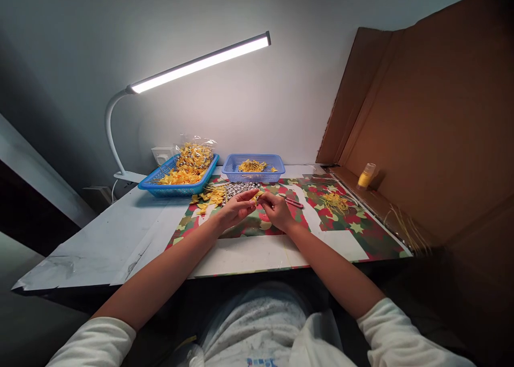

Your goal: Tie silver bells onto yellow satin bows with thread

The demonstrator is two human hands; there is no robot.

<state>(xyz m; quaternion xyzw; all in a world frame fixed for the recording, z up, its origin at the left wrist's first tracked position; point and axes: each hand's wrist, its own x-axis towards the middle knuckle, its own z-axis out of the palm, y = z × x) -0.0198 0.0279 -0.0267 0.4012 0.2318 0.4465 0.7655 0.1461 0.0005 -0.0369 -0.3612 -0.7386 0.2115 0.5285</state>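
My left hand (237, 207) and my right hand (275, 210) meet above the middle of the table. Between their fingertips is a small yellow petal-like piece (257, 196), pinched from both sides; its finer details are too small to make out. Just beyond my hands lies a pile of shiny silver beads (240, 189). To its left are several loose yellow petal-like pieces (212, 195) with thin stems. A red-handled tool (294, 202) rests to the right of my right hand, its kind unclear.
At the back stand a blue basket (176, 191) heaped with yellow pieces and a smaller blue-violet basket (252, 177). Thin yellow strands (336, 202) lie at right, near a small yellow-filled bottle (365, 177). A cardboard panel (433, 120) walls the right side; a lamp (201, 64) hangs overhead.
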